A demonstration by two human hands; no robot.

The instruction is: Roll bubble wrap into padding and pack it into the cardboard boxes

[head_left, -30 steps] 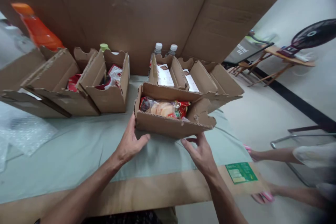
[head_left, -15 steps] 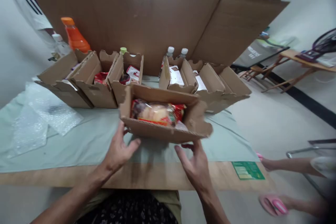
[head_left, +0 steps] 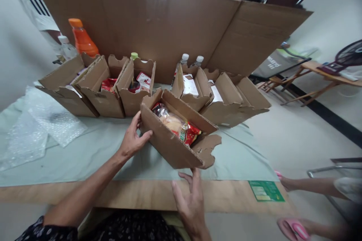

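Observation:
A narrow open-topped cardboard box (head_left: 175, 150) is turned at an angle over the cloth, its near right end toward me. Inside lies a clear and red plastic packet (head_left: 177, 124) with pale, rounded food showing through. My left hand (head_left: 134, 139) holds the box's left end, thumb on the near side and fingers round the far corner. Just below the near right corner is my right hand (head_left: 188, 199), palm turned up and fingers apart. Its fingertips reach the box's lower edge; whether they bear any weight I cannot tell.
Similar boxes stand in a row behind, left (head_left: 107, 98) and right (head_left: 223, 109), before a tall cardboard panel (head_left: 169, 19). Bottles, including an orange one (head_left: 85, 41), stand behind them. Bubble wrap (head_left: 56, 116) lies left, a green card (head_left: 266, 191) right. Another person's legs (head_left: 311, 186) are at right.
The box has swung clockwise, its right end coming toward me and down. My left hand has closed on its left end; my right hand has moved left and nearer to me.

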